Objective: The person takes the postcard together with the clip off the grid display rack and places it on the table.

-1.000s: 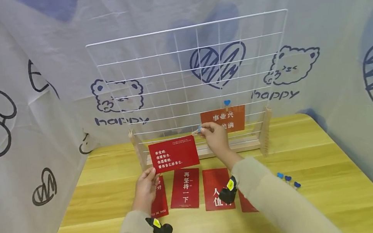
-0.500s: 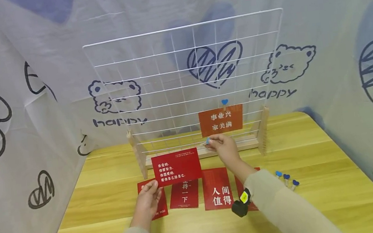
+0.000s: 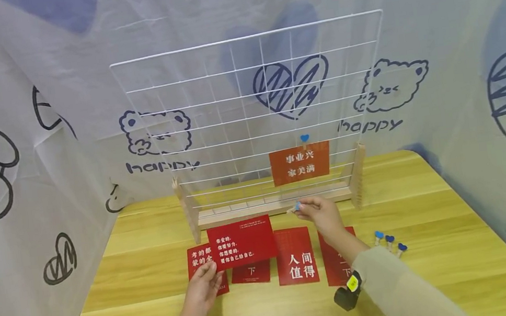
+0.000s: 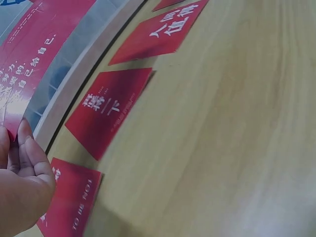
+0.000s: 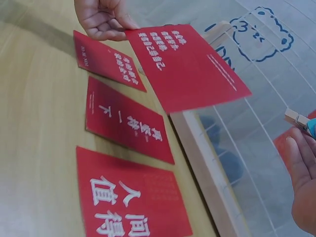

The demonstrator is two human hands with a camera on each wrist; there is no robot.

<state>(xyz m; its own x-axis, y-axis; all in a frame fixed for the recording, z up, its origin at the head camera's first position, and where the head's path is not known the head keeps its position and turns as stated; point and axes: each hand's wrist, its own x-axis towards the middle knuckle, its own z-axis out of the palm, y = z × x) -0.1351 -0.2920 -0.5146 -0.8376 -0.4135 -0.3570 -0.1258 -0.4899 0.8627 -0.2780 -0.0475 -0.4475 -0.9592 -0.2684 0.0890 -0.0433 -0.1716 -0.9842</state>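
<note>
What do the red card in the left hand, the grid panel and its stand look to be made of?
Red card: likely matte cardstock, held flat by one corner. Grid panel: thin white-coated wire, probably metal. Stand: pale unfinished-looking wood with visible grain.

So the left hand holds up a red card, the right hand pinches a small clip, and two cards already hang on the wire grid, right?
Not quite: only one card hangs on the grid, as the head view shows. The left hand does hold a red card, and the right hand pinches a small clip.
</note>
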